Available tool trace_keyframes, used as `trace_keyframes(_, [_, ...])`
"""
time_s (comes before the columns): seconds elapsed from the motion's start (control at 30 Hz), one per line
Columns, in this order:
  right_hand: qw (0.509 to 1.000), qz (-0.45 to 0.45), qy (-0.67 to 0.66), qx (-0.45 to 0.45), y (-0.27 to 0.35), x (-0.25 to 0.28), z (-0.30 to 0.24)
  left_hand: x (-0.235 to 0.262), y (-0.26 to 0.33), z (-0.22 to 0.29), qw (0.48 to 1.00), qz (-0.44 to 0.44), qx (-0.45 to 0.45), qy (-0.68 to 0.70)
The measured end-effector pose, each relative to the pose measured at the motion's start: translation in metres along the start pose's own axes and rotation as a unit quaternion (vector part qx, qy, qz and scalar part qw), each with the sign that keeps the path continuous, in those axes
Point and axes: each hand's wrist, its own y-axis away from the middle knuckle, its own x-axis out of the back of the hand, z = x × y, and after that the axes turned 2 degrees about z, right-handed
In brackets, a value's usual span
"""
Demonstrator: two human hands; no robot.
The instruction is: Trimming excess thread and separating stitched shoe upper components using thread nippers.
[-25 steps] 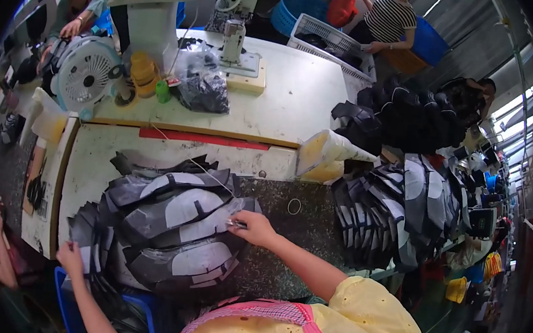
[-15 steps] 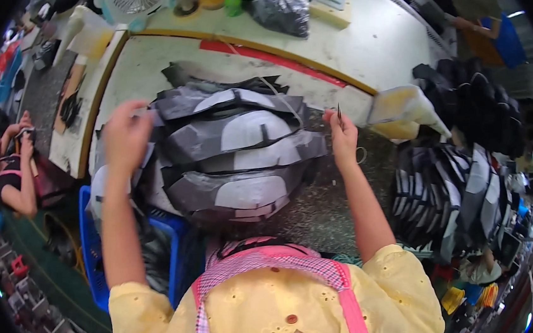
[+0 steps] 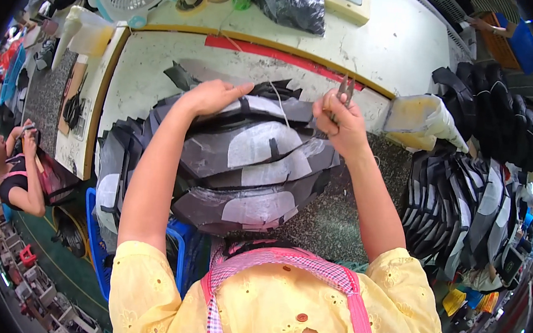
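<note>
While a grey, black and white padded bag shell (image 3: 241,164) lies spread across the near part of the speckled worktable (image 3: 331,223), just in front of the person, it is pressed at its far edge by the left hand (image 3: 212,95), laid flat with the fingers together and closed on nothing. Dark grey panels are seen on the shell, broken by pale rounded patches and crossed by a short black strap near the middle; its surface is rumpled and folded over itself. A small pair of thread snips (image 3: 344,91) is clamped in the right hand (image 3: 337,119), which is curled into a fist at the shell's right far corner, and a thin pale thread (image 3: 280,101) is seen running up from the fabric between the two hands. How the thread is attached cannot be made out. The shell's near edge is hidden behind the person's yellow blouse (image 3: 267,306), and its left side is partly covered by the left forearm. Stacks of similar cut pieces (image 3: 467,197) are piled to the right, bent by the lens.
</note>
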Motion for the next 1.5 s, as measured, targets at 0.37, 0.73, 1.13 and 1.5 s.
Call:
trace_keyframes(0.37, [0.689, -0.035, 0.659, 0.3, 0.03, -0.065, 0.073, 0.027, -0.002, 0.005, 0.992, 0.029, -0.028, -0.123])
trace_keyframes(0.73, [0.7, -0.04, 0.64, 0.314, 0.039, -0.06, 0.082, -0.004, -0.008, 0.007, 0.993, 0.072, -0.022, -0.089])
trace_keyframes(1.13, [0.62, -0.119, 0.729, 0.264, 0.029, -0.065, 0.074, 0.008, -0.035, 0.022, 0.993, -0.015, 0.11, -0.028])
trace_keyframes(1.5, [0.635, -0.144, 0.723, 0.23, 0.03, -0.066, 0.092, 0.01, 0.009, 0.06, 1.0, -0.002, -0.001, 0.031])
